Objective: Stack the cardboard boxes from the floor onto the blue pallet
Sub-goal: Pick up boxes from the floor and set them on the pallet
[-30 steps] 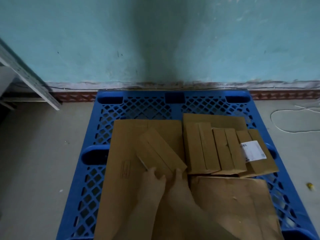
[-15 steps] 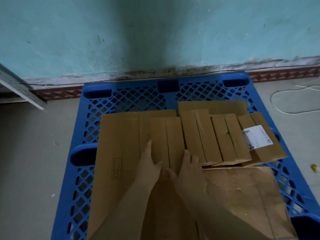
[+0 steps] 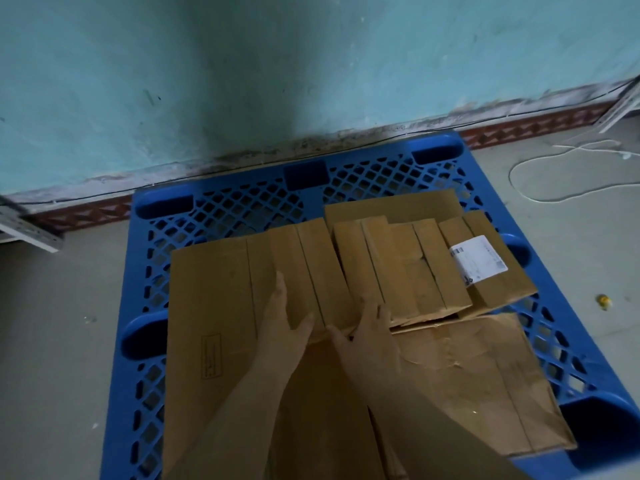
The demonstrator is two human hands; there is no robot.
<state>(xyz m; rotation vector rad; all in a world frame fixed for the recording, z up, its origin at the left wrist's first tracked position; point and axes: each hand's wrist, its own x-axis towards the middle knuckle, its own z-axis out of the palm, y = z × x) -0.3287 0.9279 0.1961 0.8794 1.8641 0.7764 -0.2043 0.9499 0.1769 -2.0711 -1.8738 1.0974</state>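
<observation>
Cardboard box (image 3: 308, 268) under both flat hands (image 3: 285, 315)

1. The pallet (image 3: 242, 202) lies on the floor (image 3: 69, 323), its far edge against the wall (image 3: 242, 81).
2. A large flat box (image 3: 211, 306) covers the pallet's left half.
3. A narrow box (image 3: 311, 268) lies on it, just left of a row of boxes (image 3: 398, 268).
4. A labelled box (image 3: 491, 268) ends the row on the right.
5. A crumpled box (image 3: 485, 382) lies in front of the row.
6. A cord (image 3: 540, 174) lies on the floor to the right of the pallet.

Dim, bluish light. A broad dark shadow runs down the wall (image 3: 242, 81). Straight lines bow at the edges, and detail is soft.
</observation>
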